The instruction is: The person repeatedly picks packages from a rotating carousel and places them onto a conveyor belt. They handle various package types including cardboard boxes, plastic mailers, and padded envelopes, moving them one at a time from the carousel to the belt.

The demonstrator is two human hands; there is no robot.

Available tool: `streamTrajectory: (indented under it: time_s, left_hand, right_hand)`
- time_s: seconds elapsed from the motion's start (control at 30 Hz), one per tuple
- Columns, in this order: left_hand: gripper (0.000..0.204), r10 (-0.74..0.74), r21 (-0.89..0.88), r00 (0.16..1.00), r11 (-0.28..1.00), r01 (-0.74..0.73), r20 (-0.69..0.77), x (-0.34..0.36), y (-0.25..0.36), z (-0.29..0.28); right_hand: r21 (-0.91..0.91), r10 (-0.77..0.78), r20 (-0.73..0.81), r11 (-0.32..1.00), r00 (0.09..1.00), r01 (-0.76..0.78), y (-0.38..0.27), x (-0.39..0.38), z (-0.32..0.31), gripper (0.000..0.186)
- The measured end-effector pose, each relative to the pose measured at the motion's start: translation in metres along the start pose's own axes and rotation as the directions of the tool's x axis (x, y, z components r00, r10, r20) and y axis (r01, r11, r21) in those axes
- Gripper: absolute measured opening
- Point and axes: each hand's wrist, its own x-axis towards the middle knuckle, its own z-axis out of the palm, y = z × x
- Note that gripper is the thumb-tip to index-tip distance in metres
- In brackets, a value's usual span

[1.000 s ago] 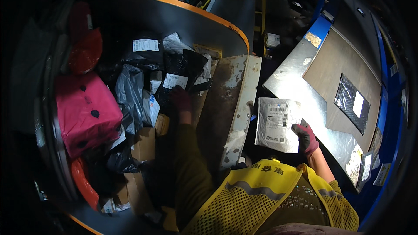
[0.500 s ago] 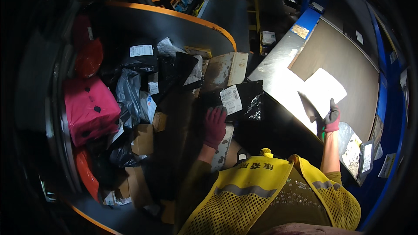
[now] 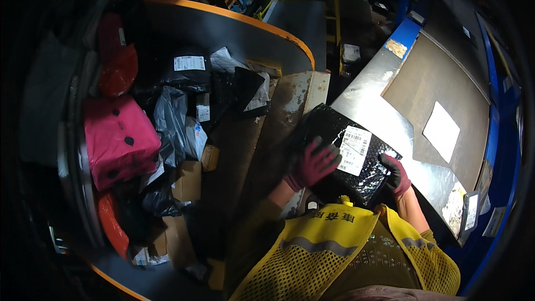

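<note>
A shiny black plastic parcel (image 3: 326,125) with a white label (image 3: 355,150) is in front of my chest, label side up. My right hand (image 3: 397,175), in a maroon and grey glove, grips its right edge, with fingers over the top; the thumb is hidden. In a matching glove, my left hand (image 3: 315,165) has its fingers spread at the parcel's near left side, by the label. Whether it presses on the plastic I cannot tell. To the right, a flat white packet (image 3: 441,132) lies on the brown belt (image 3: 415,83).
At left, a bin with an orange rim (image 3: 228,13) holds a pink parcel (image 3: 120,142), grey and black bags, and cardboard boxes (image 3: 186,181). A worn metal ledge (image 3: 290,100) borders it. Bright metal edging (image 3: 365,89) runs beside the belt. A yellow railing (image 3: 337,0) stands behind.
The white packet has left my right hand and lies on the belt. That hand has come left onto the black parcel, which has moved right and closer, along with my left hand.
</note>
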Motion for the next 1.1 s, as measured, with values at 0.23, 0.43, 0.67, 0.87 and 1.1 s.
streamTrajectory:
  time_s: [0.23,0.43,0.67,0.87,1.1]
  left_hand:
    - [0.094,-0.816,0.634,0.541,0.531,0.562,0.204,-0.039,-0.209,0.030]
    - [0.080,-0.981,0.825,0.180,0.158,0.542,0.070,-0.066,-0.299,0.042]
    - [0.027,-0.762,0.612,0.648,0.505,0.609,-0.016,-0.103,-0.237,0.033]
    - [0.030,-0.993,-0.618,-0.020,0.055,0.784,-0.113,-0.065,-0.118,0.018]
    - [0.029,-0.958,-0.921,0.217,-0.093,0.378,0.186,-0.025,-0.068,0.019]
  right_hand:
    - [-0.203,0.148,-0.142,0.963,0.979,-0.175,0.009,0.001,-0.008,0.037]
    - [-0.533,-0.065,-0.076,0.846,0.995,0.015,0.012,-0.015,-0.008,0.028]
    - [-0.148,0.118,-0.240,0.976,0.964,-0.157,0.005,-0.024,-0.011,0.027]
    - [0.024,-0.129,-0.294,0.990,0.947,0.142,0.010,-0.034,-0.035,0.031]
    - [0.826,0.299,-0.433,0.510,0.850,0.241,0.029,-0.035,-0.141,0.029]
